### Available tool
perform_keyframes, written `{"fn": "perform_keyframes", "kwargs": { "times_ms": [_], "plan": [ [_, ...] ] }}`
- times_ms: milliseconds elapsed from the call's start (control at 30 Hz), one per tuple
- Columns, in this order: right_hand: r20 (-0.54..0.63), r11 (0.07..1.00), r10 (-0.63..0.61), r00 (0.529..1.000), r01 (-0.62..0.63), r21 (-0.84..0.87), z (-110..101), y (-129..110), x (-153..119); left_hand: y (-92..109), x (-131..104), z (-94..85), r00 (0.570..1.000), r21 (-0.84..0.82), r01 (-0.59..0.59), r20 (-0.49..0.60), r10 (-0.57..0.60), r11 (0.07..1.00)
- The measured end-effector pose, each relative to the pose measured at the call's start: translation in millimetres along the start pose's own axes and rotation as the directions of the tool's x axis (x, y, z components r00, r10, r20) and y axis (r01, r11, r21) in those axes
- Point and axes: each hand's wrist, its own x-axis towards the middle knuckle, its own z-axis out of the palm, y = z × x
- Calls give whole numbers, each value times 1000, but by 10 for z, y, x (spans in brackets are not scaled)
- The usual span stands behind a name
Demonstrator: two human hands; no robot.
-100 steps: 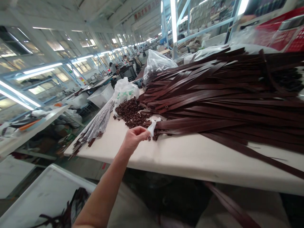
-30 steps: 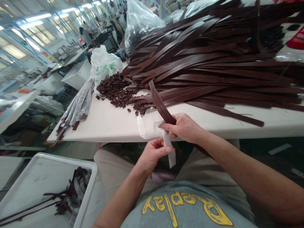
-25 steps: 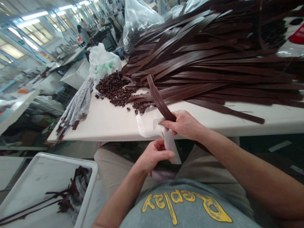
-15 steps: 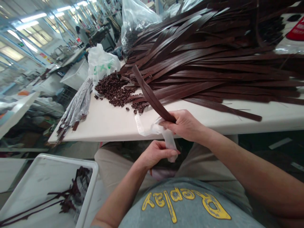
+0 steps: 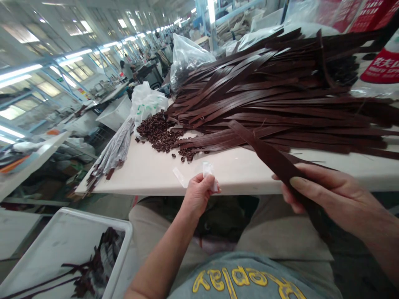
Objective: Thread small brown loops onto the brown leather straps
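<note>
My left hand (image 5: 201, 192) is closed at the table's front edge, pinching a crumpled strip of thin white wrapping (image 5: 208, 169) that pokes up above the thumb. My right hand (image 5: 324, 195) grips a dark brown leather strap (image 5: 274, 160), thumb on top and fingers beneath. The strap slants up and left over the table, and its lower end hangs below the hand. On the tabletop left of my left hand lies another white strip (image 5: 180, 177). Behind both hands spreads a big pile of similar brown straps (image 5: 249, 99).
Small brown loops (image 5: 162, 137) are heaped beside a white plastic bag (image 5: 146, 101). Wrapped straps (image 5: 114, 145) lie at the left of the white table (image 5: 149, 178). Below left stands a white bin (image 5: 46, 232) with some wrapped straps inside. A clear bag (image 5: 190, 58) stands behind.
My right hand has moved right with the brown strap, away from the white wrapping. My left hand has risen to the table edge, keeping the wrapping. The view has tilted up.
</note>
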Motion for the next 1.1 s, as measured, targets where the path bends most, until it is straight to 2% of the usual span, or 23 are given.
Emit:
{"fn": "perform_keyframes", "kwargs": {
  "times_ms": [100, 200, 300, 400, 700, 867, 933, 1000, 1100],
  "plan": [
    [-12, 992, 16, 1000, -17, -123, 30, 72, -213, 59, 71, 90, 995, -155, -20, -104, 4, 988],
    [67, 947, -106, 992, 121, -297, 155, 200, -396, 127, 102, 145, 984, -239, 26, -164, -66, 971],
    [117, 882, -224, 968, 252, -399, 305, 322, -468, 163, 91, 175, 977, -281, 53, -182, -107, 958],
    [149, 857, -233, 961, 275, -436, 409, 382, -453, 157, 55, 184, 979, -292, 55, -172, -108, 955],
    [141, 865, -190, 972, 233, -444, 446, 438, -433, 72, -19, 109, 987, -262, 78, -119, -112, 962],
    [115, 882, -122, 986, 161, -443, 625, 364, -282, -221, -243, 204, 989, -152, 151, 27, -148, 977],
    [113, 899, -95, 989, 134, -418, 677, 319, -220, -331, -338, 233, 986, -111, 164, 52, -159, 980],
    [183, 922, -45, 982, 111, -370, 649, 303, -223, -368, -395, 225, 989, -87, 144, 38, -141, 986],
    [365, 947, 82, 928, 42, -318, 447, 411, -423, -294, -404, 143, 997, -79, 77, -19, -79, 994]
  ]
}}
